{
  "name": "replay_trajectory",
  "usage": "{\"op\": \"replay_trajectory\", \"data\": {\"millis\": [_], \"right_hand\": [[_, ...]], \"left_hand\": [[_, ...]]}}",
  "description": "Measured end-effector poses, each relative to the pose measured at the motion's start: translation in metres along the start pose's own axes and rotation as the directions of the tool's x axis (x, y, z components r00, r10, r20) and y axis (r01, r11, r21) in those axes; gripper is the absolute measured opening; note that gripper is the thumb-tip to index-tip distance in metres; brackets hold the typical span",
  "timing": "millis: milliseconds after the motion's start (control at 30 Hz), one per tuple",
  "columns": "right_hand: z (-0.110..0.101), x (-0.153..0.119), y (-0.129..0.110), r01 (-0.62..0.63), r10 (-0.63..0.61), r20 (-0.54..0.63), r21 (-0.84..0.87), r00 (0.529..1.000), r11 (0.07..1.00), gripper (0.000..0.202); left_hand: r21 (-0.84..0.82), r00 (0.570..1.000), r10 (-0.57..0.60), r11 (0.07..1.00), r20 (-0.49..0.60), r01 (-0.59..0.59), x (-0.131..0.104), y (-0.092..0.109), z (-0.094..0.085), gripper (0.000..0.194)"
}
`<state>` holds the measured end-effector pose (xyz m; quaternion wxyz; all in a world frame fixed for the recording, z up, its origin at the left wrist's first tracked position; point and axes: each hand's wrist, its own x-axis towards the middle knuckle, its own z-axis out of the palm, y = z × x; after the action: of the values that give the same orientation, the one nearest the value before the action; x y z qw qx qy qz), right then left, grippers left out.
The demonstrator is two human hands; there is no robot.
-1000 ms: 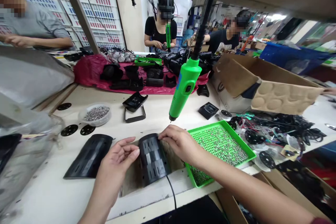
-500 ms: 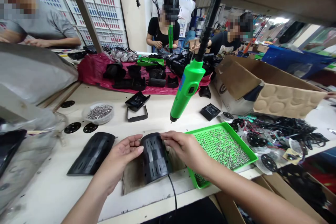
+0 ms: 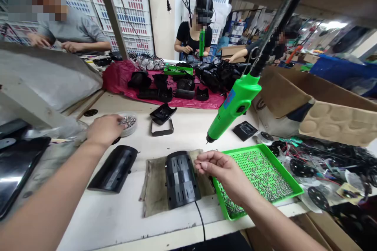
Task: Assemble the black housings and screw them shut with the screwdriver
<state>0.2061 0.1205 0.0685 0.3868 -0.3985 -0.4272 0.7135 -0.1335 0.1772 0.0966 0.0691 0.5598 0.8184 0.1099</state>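
Note:
My left hand (image 3: 104, 129) reaches over the near left rim of a clear round bowl (image 3: 131, 130) of small metal screws (image 3: 128, 120). Its fingers are bent and close together at the screws; what they pinch, if anything, is hidden. My right hand (image 3: 219, 166) pinches a small screw (image 3: 201, 162) between thumb and fingers, just right of a black slotted, curved housing (image 3: 181, 180). That housing lies on a worn brown pad (image 3: 154, 188), a black cable running from its near end. Above the right hand hangs a green electric screwdriver (image 3: 234, 108), held by neither hand.
A green tray (image 3: 294, 192) of screws lies by my right forearm. Another black curved housing (image 3: 113, 168) is on the left. Farther back are a black frame (image 3: 161, 131), cardboard box (image 3: 282, 90) and pink sheet (image 3: 114, 78) with black parts. Several people work beyond.
My left hand has left the housing and moved left to the screw bowl. My right hand has come off the housing to its right, a screw now showing in its fingers. The view has shifted.

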Motion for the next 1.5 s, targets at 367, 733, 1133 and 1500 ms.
{"op": "replay_trajectory", "data": {"millis": [367,733,1133,1500], "right_hand": [[0.007,-0.027,0.017,0.185,-0.198,0.011,-0.414,0.98,0.891,0.009],[0.025,-0.038,0.024,0.413,-0.481,0.189,-0.811,0.856,0.415,0.013],[0.017,-0.041,0.031,0.564,-0.592,0.387,-0.814,0.706,0.141,0.01],[0.009,-0.061,0.038,0.593,-0.572,0.414,-0.789,0.708,0.162,0.033]], "left_hand": [[0.1,0.994,-0.057,0.994,0.091,0.048,0.017,-0.002,0.015,0.041],[-0.305,0.982,-0.047,0.952,-0.182,-0.011,-0.065,0.017,0.015,0.041],[-0.858,0.818,-0.287,-0.026,0.498,0.513,-0.2,0.037,0.067,0.062],[-0.885,0.984,-0.155,0.441,0.086,0.147,-0.217,0.049,0.09,0.021]]}}
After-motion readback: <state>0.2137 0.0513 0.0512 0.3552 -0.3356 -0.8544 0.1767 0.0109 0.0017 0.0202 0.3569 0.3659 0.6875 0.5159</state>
